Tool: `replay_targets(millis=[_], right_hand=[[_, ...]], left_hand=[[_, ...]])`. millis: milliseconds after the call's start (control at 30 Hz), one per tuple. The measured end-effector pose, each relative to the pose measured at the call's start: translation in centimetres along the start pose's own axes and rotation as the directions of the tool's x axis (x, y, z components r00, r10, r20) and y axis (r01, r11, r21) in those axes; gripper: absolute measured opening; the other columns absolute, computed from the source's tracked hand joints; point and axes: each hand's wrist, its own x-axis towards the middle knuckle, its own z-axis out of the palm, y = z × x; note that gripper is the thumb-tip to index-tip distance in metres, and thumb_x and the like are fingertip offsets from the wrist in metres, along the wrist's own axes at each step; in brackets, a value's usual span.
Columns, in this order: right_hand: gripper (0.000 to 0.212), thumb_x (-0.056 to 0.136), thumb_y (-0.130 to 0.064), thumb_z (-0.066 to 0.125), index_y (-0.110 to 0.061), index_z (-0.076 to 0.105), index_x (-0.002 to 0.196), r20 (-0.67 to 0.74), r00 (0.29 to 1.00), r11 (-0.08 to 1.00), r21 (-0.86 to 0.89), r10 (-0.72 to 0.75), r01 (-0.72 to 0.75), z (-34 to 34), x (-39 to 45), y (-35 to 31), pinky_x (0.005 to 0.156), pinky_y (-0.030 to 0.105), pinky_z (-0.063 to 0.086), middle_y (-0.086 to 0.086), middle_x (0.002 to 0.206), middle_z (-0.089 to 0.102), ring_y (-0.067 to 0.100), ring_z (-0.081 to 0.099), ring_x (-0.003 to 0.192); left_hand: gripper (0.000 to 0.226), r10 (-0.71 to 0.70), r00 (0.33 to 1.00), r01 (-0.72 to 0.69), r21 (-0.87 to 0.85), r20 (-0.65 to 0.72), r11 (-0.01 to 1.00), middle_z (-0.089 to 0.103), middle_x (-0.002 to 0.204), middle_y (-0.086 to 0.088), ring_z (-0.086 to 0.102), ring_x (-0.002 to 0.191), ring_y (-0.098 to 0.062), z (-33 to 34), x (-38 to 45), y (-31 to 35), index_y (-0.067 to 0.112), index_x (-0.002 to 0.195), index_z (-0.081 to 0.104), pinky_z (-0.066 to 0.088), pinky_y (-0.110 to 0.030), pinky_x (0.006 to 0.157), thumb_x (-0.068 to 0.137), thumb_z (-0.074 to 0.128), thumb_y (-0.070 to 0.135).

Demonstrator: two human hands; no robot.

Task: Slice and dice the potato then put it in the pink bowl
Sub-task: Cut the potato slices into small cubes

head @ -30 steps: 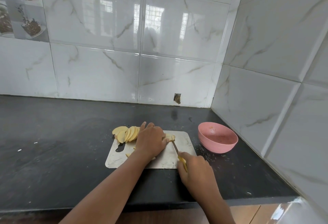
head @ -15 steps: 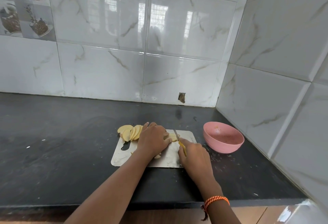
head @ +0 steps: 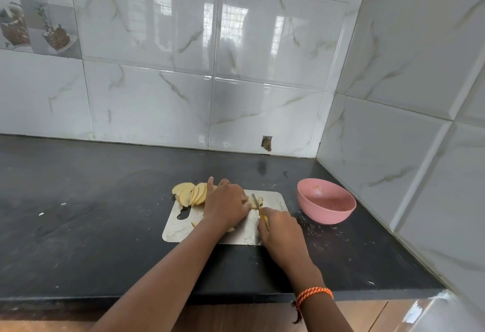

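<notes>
From the head view, our left hand (head: 227, 204) presses down on pale yellow potato slices (head: 256, 202) on the steel cutting board (head: 178, 229); our right hand (head: 279, 229) grips the yellow-handled knife (head: 258, 208), blade just right of the left fingertips, with the round pink plastic bowl (head: 326, 201) farther right on the bench (head: 91, 213).

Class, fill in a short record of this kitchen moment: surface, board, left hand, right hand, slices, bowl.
surface: dark counter
board: metal cutting board on the counter
left hand: left hand presses potato pieces
right hand: right hand grips yellow-handled knife
slices: potato slices fanned at board's far left corner
bowl: pink bowl, right of the board, holds no potato
</notes>
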Motion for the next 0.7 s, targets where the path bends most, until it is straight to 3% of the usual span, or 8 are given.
replay_targets(millis=[100, 200, 333, 500, 700], right_hand=[[0.021, 0.104, -0.033, 0.04, -0.025, 0.059, 0.107, 0.008, 1.0, 1.0, -0.023, 0.015, -0.015, -0.5, -1.9, -0.3, 0.066, 0.041, 0.042, 0.006, 0.092, 0.066, 0.028, 0.057, 0.079], [0.02, 0.104, -0.034, 0.038, -0.025, 0.056, 0.107, 0.003, 1.0, 0.999, -0.036, 0.027, -0.027, -1.1, -4.0, -0.5, 0.064, 0.041, 0.034, 0.006, 0.091, 0.065, 0.03, 0.059, 0.083], [0.024, 0.103, -0.035, 0.041, -0.025, 0.061, 0.113, -0.008, 0.998, 0.998, -0.011, 0.06, -0.06, -1.6, -5.1, -0.7, 0.072, 0.041, 0.049, 0.003, 0.09, 0.068, 0.026, 0.062, 0.083], [0.034, 0.099, -0.029, 0.049, -0.025, 0.067, 0.127, -0.134, 0.986, 0.987, 0.135, 0.102, -0.084, -1.6, -3.4, -1.4, 0.073, 0.042, 0.054, 0.006, 0.085, 0.07, 0.025, 0.063, 0.076], [0.033, 0.098, -0.032, 0.044, -0.028, 0.063, 0.125, -0.055, 0.996, 0.996, 0.06, 0.071, -0.067, -0.4, 0.0, -1.2, 0.072, 0.043, 0.052, 0.007, 0.091, 0.07, 0.03, 0.063, 0.085]], left_hand=[[0.036, -0.005, 1.0, 0.005, 0.012, -0.011, 1.0, 0.075, 0.113, 0.017, 0.053, 0.124, -0.011, -0.1, -0.2, 0.0, 0.035, 0.109, 0.081, 0.007, -0.059, 0.129, 0.095, 0.058, 0.059], [0.037, -0.011, 1.0, 0.012, 0.04, -0.018, 0.999, 0.075, 0.109, 0.016, 0.054, 0.123, -0.012, -0.5, -0.4, 0.2, 0.035, 0.108, 0.081, 0.006, -0.06, 0.128, 0.096, 0.058, 0.061], [0.036, -0.029, 0.999, 0.031, 0.074, -0.026, 0.997, 0.075, 0.106, 0.015, 0.055, 0.122, -0.013, -0.7, -0.5, 0.2, 0.033, 0.104, 0.081, 0.005, -0.062, 0.127, 0.098, 0.058, 0.06], [0.035, 0.001, 1.0, 0.0, 0.045, -0.023, 0.999, 0.074, 0.107, 0.017, 0.053, 0.123, -0.011, -0.4, -0.2, -0.5, 0.034, 0.102, 0.081, 0.004, -0.064, 0.127, 0.097, 0.055, 0.058], [0.045, -0.005, 1.0, 0.005, 0.024, -0.006, 1.0, 0.072, 0.118, 0.018, 0.051, 0.129, -0.01, -0.4, 0.1, -1.3, 0.034, 0.11, 0.079, 0.001, -0.066, 0.125, 0.093, 0.056, 0.068]])
